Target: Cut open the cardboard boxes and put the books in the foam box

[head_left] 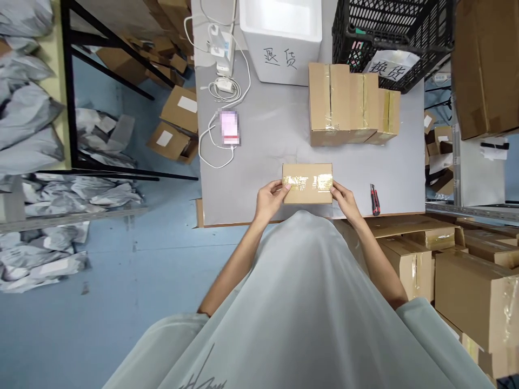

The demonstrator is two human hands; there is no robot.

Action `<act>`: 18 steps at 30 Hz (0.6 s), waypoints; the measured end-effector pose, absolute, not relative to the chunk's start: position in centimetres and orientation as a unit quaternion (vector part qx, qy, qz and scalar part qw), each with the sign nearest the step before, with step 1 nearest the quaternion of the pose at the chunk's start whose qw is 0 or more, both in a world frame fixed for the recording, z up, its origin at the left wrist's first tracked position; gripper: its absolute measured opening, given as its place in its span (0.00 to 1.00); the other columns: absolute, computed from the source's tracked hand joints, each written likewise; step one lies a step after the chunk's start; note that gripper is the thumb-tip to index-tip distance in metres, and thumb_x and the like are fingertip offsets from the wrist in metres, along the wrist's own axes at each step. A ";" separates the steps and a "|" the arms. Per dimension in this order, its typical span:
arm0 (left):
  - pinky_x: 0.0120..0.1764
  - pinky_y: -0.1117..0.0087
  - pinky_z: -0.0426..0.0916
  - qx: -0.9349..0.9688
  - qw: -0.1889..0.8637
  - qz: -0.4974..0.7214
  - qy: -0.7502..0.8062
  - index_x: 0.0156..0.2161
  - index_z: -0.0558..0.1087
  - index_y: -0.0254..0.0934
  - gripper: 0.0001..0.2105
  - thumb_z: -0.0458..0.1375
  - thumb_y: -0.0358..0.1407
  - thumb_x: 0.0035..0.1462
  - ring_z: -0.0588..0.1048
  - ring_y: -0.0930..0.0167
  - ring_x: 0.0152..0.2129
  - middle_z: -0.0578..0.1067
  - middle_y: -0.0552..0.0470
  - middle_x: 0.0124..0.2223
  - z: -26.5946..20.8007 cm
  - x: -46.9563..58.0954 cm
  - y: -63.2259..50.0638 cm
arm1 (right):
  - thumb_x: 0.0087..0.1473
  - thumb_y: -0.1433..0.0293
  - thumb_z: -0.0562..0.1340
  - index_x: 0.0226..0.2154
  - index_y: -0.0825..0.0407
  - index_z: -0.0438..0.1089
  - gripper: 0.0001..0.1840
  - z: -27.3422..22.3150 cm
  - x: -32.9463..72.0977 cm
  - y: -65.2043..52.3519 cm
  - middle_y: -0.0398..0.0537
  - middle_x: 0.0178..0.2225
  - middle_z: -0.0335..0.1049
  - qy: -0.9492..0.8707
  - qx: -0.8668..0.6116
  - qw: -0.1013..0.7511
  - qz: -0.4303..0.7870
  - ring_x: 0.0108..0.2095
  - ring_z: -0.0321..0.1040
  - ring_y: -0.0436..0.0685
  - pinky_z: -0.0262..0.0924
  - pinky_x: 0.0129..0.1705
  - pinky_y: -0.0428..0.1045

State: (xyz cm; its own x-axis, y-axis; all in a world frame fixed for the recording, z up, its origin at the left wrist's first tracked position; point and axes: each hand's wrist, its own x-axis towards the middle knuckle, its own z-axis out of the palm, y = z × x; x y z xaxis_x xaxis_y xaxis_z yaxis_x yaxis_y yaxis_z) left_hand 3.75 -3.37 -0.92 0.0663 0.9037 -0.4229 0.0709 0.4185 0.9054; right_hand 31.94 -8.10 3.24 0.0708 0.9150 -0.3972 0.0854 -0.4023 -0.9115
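Observation:
Between my two hands is a small brown cardboard box with shiny clear tape across its top, close to the front edge of the grey table. My left hand grips the box's left end, thumb on the top face. The right end is pinched by my right hand, whose thumb lies at the tape's edge. To the right of my right hand lies a red and black utility knife. Several taped cardboard boxes stand in a row behind, towards the right.
A white bin and a black plastic crate stand at the back. At left are a power strip, white cables and a blurred phone-like device. Stacked cartons crowd the right; grey parcels fill the left shelves.

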 end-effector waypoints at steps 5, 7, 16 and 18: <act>0.59 0.51 0.79 0.400 0.566 0.352 0.629 0.52 0.83 0.35 0.30 0.74 0.57 0.54 0.85 0.52 0.52 0.85 0.38 0.55 -1.2 2.1 -3.5 | 0.66 0.41 0.63 0.66 0.45 0.77 0.37 1.1 29.7 -6.9 0.46 0.68 0.75 -0.402 -0.602 0.357 0.590 0.73 0.66 0.69 0.63 0.75 0.64; 0.59 0.50 0.79 0.399 0.558 0.349 0.638 0.52 0.83 0.34 0.28 0.74 0.55 0.56 0.85 0.51 0.52 0.85 0.38 0.55 -1.5 2.0 -3.6 | 0.65 0.40 0.63 0.66 0.45 0.77 0.38 0.4 29.4 -6.8 0.47 0.68 0.76 -0.403 -0.599 0.357 0.593 0.72 0.66 0.69 0.63 0.75 0.64; 0.55 0.54 0.79 0.422 0.545 0.336 0.642 0.54 0.83 0.36 0.27 0.72 0.54 0.59 0.85 0.54 0.49 0.85 0.39 0.56 -1.4 2.0 -3.6 | 0.61 0.38 0.66 0.62 0.46 0.77 0.39 -0.5 30.0 -5.8 0.52 0.67 0.76 -0.404 -0.612 0.333 0.593 0.68 0.71 0.69 0.67 0.72 0.63; 0.54 0.55 0.80 0.420 0.551 0.337 0.638 0.53 0.82 0.37 0.28 0.74 0.56 0.56 0.85 0.55 0.49 0.84 0.39 0.57 -1.6 1.8 -3.8 | 0.57 0.36 0.69 0.62 0.48 0.76 0.43 -0.9 29.8 -6.1 0.57 0.66 0.76 -0.404 -0.616 0.339 0.584 0.68 0.71 0.70 0.67 0.72 0.64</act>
State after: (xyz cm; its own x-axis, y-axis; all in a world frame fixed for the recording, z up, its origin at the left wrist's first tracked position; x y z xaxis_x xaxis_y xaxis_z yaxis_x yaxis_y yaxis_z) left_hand 1.76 -3.82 -1.57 -0.0417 0.9067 -0.4196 0.1645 0.4205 0.8923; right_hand 29.78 -6.10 -0.86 -0.0100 0.8951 -0.4458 0.1017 -0.4426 -0.8909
